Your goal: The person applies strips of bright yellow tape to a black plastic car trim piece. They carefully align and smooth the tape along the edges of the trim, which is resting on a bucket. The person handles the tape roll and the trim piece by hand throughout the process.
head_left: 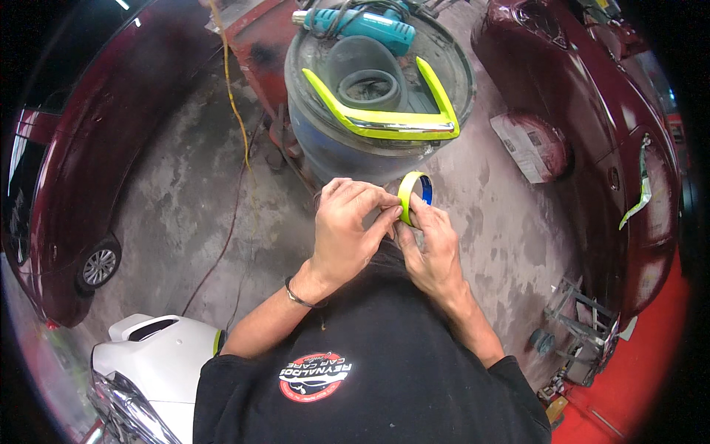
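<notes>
A roll of bright yellow-green masking tape [404, 198] with a blue inner core is held up in front of my chest. My right hand [431, 248] grips the roll from its right side, with fingers at its core and rim. From the other side my left hand [346, 226] is closed, thumb and forefinger pinched at the roll's left edge; whether a loose tape end lies between them is too small to tell. Just beyond, an angled chrome trim piece [399, 126], edged with the same yellow-green tape, lies on top of a drum [318, 144].
The drum also carries a teal heat gun [370, 28] and a dark hollow duct-like part [364, 63]. Dark red cars stand left [78, 170] and right [562, 81]. A yellow cord [235, 96] hangs left of the drum. A white bumper-like panel [166, 362] sits lower left.
</notes>
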